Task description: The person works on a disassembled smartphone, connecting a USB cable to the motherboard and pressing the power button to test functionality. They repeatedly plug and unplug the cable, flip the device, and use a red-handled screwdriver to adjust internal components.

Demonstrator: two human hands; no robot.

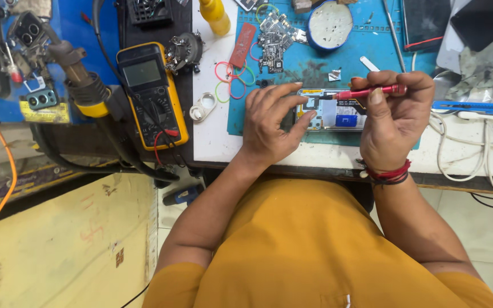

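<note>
Right now the left hand (269, 125) lies flat and loosely spread on the opened phone (332, 111), fingertips pressing on its left end and holding it against the blue work mat (315, 68), grasping nothing. Meanwhile the right hand (395, 122) is curled around a slim red screwdriver (369, 91), held nearly level, with its dark tip pointing left and meeting the phone's exposed inner parts near the top edge. That phone lies lengthwise at the near edge of the mat, between the two hands, its back removed so that white and blue inner pieces show. Red and black threads (388, 174) wrap the right wrist. Farther back on the mat sit a loose circuit board (275, 40), several coloured rubber bands (232, 77) and a round blue tin (329, 25). To the left, off the mat, a yellow multimeter (150, 91) rests on the surface (212, 137), with a small white camera-frame piece (202, 106) just beside it.
</note>
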